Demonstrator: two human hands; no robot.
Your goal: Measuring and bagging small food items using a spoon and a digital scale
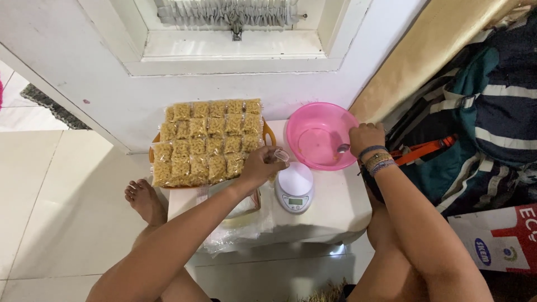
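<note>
Plastic and pasta: small clear packets of yellow pasta fill most of what sits on this low white table (341, 207).
Floor: pale tiles (50, 196), the person sitting on them with a bare foot (142, 196) beside the table.
Bags: a heap of dark striped bags (492, 112) lies on the person's right.
Tray: an orange tray (269, 133) at the back left holds the packets of pasta (204, 142) in neat rows, touching one another.
Bowl: a pink bowl (319, 134) stands just right of the tray, nearly empty, only a few bits at the bottom.
Scale: a small white kitchen scale (295, 187) sits in front of the bowl, nothing on its plate.
Empty bags: a stack of clear plastic bags (240, 229) lies at the table's front edge.
Left hand: the left hand (263, 166) is closed around a small clear bag (279, 155), held near the scale and bowl.
Right hand: the right hand (366, 137) grips a spoon (343, 148) whose head rests inside the bowl.
Doing it well: I'd judge the bag's mouth should be kept wide and close to the rim, so each spoonful drops in cleanly, then be checked on the scale.
</note>
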